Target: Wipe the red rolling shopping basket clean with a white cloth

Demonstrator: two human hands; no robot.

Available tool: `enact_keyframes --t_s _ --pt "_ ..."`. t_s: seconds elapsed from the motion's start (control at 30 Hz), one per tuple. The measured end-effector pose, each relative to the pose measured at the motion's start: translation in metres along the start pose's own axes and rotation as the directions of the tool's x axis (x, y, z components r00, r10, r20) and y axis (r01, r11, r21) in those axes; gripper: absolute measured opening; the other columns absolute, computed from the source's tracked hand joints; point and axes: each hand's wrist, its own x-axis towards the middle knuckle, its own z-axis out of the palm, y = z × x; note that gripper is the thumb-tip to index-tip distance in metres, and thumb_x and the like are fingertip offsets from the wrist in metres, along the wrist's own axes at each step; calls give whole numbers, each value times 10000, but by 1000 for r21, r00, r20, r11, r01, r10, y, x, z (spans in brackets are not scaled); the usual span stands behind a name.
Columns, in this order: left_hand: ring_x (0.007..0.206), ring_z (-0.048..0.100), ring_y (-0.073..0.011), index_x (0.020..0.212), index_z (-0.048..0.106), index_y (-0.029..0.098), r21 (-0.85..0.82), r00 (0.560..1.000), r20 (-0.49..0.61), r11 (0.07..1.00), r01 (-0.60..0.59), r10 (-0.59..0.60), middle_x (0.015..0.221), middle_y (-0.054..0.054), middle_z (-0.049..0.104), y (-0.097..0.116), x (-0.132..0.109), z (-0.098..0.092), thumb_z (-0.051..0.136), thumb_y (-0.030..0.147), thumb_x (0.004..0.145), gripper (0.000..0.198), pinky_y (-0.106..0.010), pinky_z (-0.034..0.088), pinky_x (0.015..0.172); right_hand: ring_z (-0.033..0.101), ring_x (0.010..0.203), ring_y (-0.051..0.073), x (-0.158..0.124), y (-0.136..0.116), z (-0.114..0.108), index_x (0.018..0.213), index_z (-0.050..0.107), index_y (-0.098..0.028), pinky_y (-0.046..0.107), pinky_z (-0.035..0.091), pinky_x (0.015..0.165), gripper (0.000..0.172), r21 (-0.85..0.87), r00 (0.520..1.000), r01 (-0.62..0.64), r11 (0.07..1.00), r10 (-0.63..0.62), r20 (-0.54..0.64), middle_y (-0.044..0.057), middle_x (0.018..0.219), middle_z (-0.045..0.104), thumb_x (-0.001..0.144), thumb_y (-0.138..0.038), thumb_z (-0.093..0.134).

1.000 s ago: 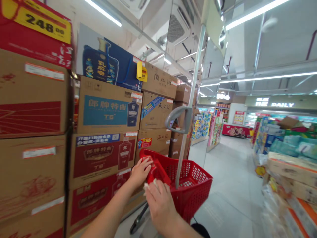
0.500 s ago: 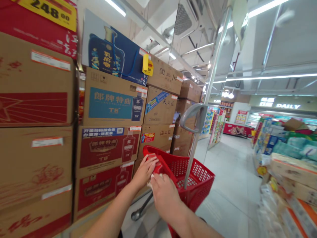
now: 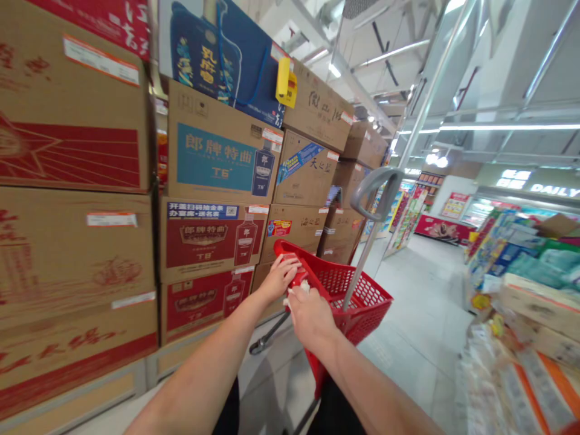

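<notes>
In front of me stands a red plastic shopping basket [image 3: 362, 296] on wheels, with a long pull pole and a grey handle [image 3: 377, 192]. My left hand [image 3: 281, 277] lies over the basket's near left rim, its fingers curled on the red plastic. Close beside it, my right hand [image 3: 312, 317] grips a crumpled white tissue or cloth [image 3: 304, 286], pressed against the same rim. Most of the white piece is hidden by my fingers. Through the slotted walls, no goods show in the visible part of the basket.
Stacked cartons [image 3: 217, 235] with price labels wall off the left side. Piled packaged goods [image 3: 530, 302] line the right. A pale tiled aisle [image 3: 412, 296] runs between, and a caster leg [image 3: 267, 338] sticks out left of the basket.
My view has tilted down and shifted left, so the cartons sit higher and further right. Both hands stay at the rim, the right still holding the white piece.
</notes>
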Motion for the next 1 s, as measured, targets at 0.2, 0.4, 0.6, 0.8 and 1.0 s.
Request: enact_keyframes --t_s 0.2,0.4,0.6,0.8,1.0 --pt "1272 426 -137 1161 617 233 19 1000 -26 1000 16 -16 1261 -18 594 6 -6 7 282 351 961 408 -441 120 1185 575 857 204 -14 9 6 1151 583 -205 333 457 759 286 64 980 -70 996 80 -180 74 1095 628 894 -252 466" --pt "1322 348 -152 1167 619 257 1 998 -47 999 34 -33 1291 -2 566 10 -11 4 271 380 966 420 -444 117 1188 574 927 234 -36 19 16 1110 614 -237 380 455 792 262 80 934 135 988 -101 -342 56 1117 643 885 -220 481" --pt "1308 376 -150 1154 625 238 -9 996 -65 998 56 -57 1280 -20 575 6 -11 6 273 369 963 421 -452 118 1185 575 1039 205 -40 30 19 1186 579 -161 336 457 878 303 207 871 52 977 57 -488 89 1105 650 918 -203 444" --pt "1253 456 -154 1118 643 198 -9 996 -25 996 86 -86 1230 -40 618 19 -6 -9 282 316 947 416 -461 106 1180 538 1088 232 -49 14 17 1200 578 -220 415 412 942 356 171 889 133 976 -41 -457 72 1190 615 886 -138 430" --pt "1139 557 -180 1127 641 202 -166 985 -50 974 156 -166 1169 -50 651 85 -15 -18 217 382 961 490 -392 370 1064 578 878 229 -20 16 19 1261 511 -131 364 485 785 393 312 911 -113 943 224 -347 124 1009 626 891 -217 409"
